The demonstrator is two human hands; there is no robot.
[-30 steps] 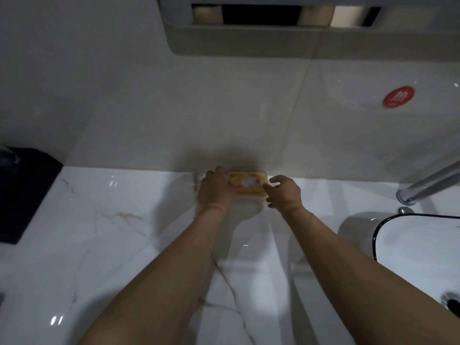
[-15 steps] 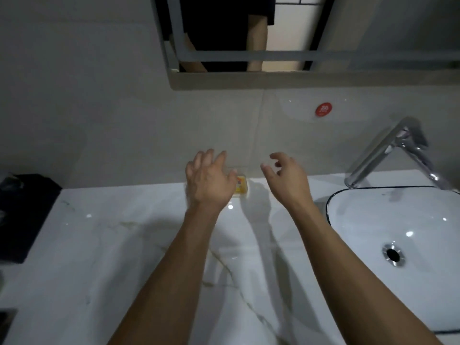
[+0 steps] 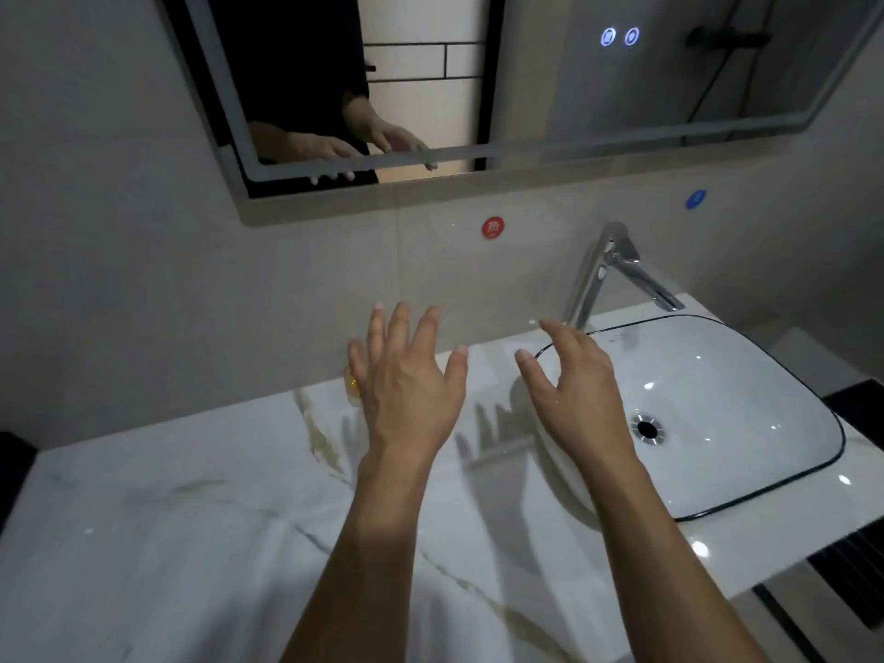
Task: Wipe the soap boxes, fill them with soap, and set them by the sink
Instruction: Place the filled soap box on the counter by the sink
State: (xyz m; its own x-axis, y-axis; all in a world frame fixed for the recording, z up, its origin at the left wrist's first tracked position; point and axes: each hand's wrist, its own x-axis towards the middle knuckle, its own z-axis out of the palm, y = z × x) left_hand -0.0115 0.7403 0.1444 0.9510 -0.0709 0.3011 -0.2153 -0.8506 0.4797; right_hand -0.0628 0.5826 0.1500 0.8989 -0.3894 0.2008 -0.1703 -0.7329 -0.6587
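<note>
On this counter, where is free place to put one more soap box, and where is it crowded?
Bare marble counter stretches left of the left hand toward the dark object at the edge. Crowded: the strip by the wall between the soap box, mostly hidden behind that hand, and the sink, where the right hand hovers.

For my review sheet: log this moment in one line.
left hand: open, empty | right hand: open, empty | soap box: on counter by wall, mostly hidden

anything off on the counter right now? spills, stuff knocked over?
Nothing stands out. The soap box sits by the wall, mostly hidden behind the left hand, so I cannot tell how it lies. Both hands are open and hold nothing; the right hand is over the sink rim. No spill shows.
</note>
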